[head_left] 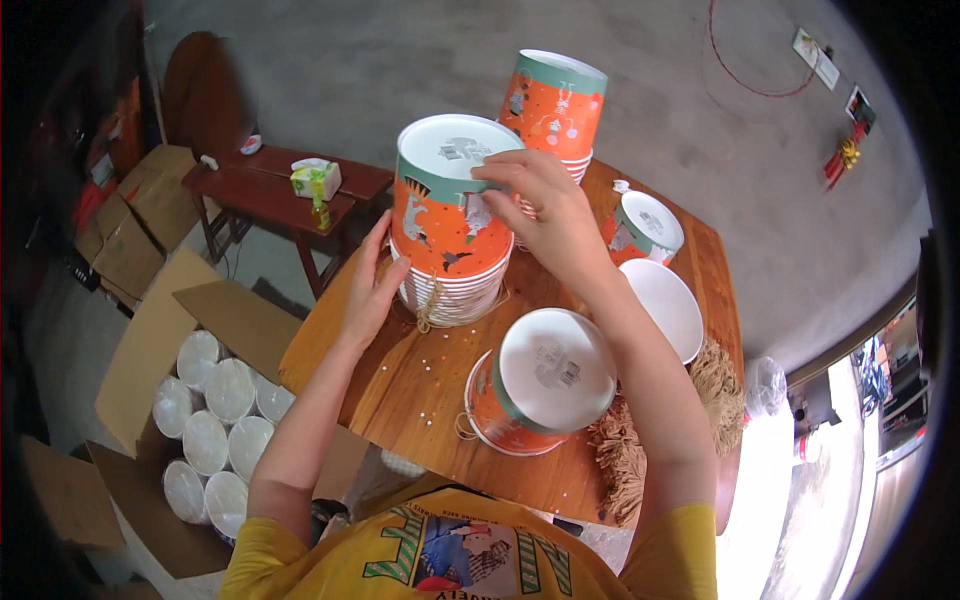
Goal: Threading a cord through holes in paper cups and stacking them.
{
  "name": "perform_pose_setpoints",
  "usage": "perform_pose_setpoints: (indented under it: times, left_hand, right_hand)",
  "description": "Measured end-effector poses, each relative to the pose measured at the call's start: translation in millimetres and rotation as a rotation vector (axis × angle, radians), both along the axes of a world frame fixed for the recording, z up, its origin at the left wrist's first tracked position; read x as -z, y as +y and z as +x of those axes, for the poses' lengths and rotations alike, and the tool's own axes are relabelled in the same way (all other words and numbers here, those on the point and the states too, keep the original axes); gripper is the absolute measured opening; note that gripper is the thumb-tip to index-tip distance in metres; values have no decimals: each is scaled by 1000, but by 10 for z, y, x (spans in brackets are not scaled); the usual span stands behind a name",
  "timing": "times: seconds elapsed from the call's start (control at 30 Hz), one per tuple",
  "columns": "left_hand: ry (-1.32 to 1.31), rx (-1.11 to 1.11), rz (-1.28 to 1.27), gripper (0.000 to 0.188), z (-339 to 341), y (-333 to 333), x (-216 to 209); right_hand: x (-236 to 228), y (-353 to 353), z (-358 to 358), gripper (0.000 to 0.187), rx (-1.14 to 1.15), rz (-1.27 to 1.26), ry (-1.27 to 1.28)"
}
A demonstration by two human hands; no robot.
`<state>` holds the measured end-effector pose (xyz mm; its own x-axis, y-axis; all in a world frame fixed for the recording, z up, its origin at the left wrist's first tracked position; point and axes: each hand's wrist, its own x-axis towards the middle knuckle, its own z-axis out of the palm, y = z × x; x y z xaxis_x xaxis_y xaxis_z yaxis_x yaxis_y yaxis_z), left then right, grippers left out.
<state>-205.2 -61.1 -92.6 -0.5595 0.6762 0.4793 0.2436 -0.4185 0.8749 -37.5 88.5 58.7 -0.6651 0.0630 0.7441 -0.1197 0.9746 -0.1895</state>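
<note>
An upside-down orange paper bucket (452,225) with a green band and white base tops a nested stack of white-rimmed buckets (455,300). Twine hangs from the stack's near side. My left hand (372,290) rests along its left side, fingers stretched and thumb apart. At the upper right edge of the top bucket is my right hand (545,205), with bent fingertips over the base edge and thumb apart lower down. Whether it presses or only touches, I cannot tell. Closer to me stands another upturned bucket (555,370) over one with a white rim.
A taller bucket stack (555,110) stands behind. At right are a smaller upturned bucket (650,225), a white round piece (665,310) and tan twine bundles (715,395). An open carton (140,350) with wrapped white rolls sits lower left. A red bench (265,190) holds a tissue box (315,180).
</note>
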Motion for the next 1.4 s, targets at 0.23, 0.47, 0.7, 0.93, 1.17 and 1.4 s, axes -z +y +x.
perform_pose_setpoints:
  times: [0.23,0.47,0.7,0.93,1.17,1.4]
  left_hand:
    - [-31,-126,-42,59,-42,-179,184]
    - [-162,-317,-272,24,134,-598,447]
    - [-197,-10,-290,19,772,-693,409]
    - [-88,124,-337,35,1108,-617,520]
    - [-1073,608,-227,37,1199,-634,238]
    - [-1115,635,-153,36,1168,-563,333]
  right_hand:
    - [-67,-305,554,48,135,-77,-13]
    - [176,-812,1339,95,174,-111,-716]
    - [255,-928,1368,87,234,30,-759]
    - [376,-820,1478,67,97,-336,-480]
    - [387,-799,1503,67,112,-224,-403]
    - [385,-743,1543,65,115,-252,-389]
